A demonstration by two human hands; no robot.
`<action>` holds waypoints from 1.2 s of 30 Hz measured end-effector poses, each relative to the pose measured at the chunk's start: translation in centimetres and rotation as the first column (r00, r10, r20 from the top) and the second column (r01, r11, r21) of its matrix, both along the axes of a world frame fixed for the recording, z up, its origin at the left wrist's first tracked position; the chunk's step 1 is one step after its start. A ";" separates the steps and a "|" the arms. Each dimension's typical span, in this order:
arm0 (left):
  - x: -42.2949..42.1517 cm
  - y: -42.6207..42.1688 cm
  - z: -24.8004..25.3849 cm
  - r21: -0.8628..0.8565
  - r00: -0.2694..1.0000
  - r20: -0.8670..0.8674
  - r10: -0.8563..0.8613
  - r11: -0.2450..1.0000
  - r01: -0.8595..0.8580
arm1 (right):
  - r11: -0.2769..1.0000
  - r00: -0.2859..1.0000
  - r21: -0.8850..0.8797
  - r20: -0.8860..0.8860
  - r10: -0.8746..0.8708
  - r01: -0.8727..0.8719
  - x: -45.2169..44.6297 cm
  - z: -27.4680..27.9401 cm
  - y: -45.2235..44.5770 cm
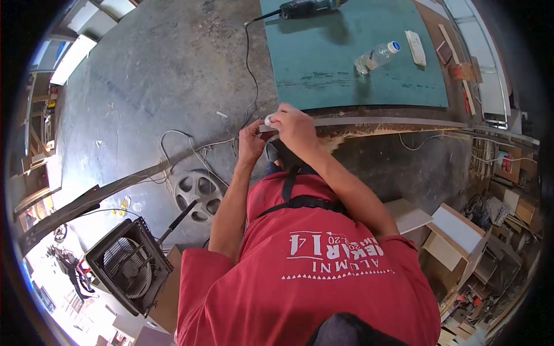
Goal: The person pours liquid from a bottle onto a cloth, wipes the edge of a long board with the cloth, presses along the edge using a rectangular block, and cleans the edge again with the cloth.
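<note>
Landmark: counter (311,63), green-topped.

Item, small white piece (269,120): one, at the counter's near left corner, between my two hands. Make and use too small to tell.

Item, my right hand (296,130): at the same corner, blurred, fingertips pinched on the white piece.

Item, my left hand (251,145): just left of that corner, fingers bent close to the white piece; whether they grip it I cannot tell.

Item, pale strip (398,121): long and narrow, along the counter's near edge.

Item, power tool (306,8): at the counter's far left, unheld; its cord (248,69) drops past the left edge.

Item, clear bottle (374,60): on the counter, right of the middle, capped.

Item, white block (415,48): on the counter's right part.

Item, fan (131,266): well apart from the counter, near side, to the left.

Condition of work: under way, I judge, since the white piece is in hand and not set down. No finished portion can be made out; the amount left cannot be told.
</note>
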State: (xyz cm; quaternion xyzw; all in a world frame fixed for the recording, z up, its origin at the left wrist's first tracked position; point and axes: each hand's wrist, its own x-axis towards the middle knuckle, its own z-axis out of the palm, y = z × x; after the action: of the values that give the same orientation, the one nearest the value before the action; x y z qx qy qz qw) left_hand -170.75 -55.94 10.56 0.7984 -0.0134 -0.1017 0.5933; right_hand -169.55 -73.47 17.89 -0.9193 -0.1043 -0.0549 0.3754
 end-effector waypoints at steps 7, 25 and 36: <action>0.0 -0.1 0.4 -0.138 0.998 -0.057 0.009 0.990 -0.016 | 0.994 0.996 -0.092 -0.060 -0.073 0.067 -0.6 1.5 -7.8; 0.4 0.5 -1.3 -0.032 0.998 0.068 -0.013 0.999 0.015 | 0.945 0.955 -0.178 -0.062 -0.290 0.275 -1.4 0.4 -8.9; 1.2 1.4 -4.6 -0.026 0.988 0.152 -0.020 0.999 0.024 | 0.897 0.989 -0.421 0.117 -0.091 0.133 -0.7 -2.0 -9.0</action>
State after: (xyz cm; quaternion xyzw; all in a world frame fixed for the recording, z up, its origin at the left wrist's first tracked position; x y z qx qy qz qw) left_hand -169.53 -54.53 5.93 0.7953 -0.0686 -0.0472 0.6005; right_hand -170.22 -82.52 15.94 -0.9801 -0.0782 -0.0955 0.1556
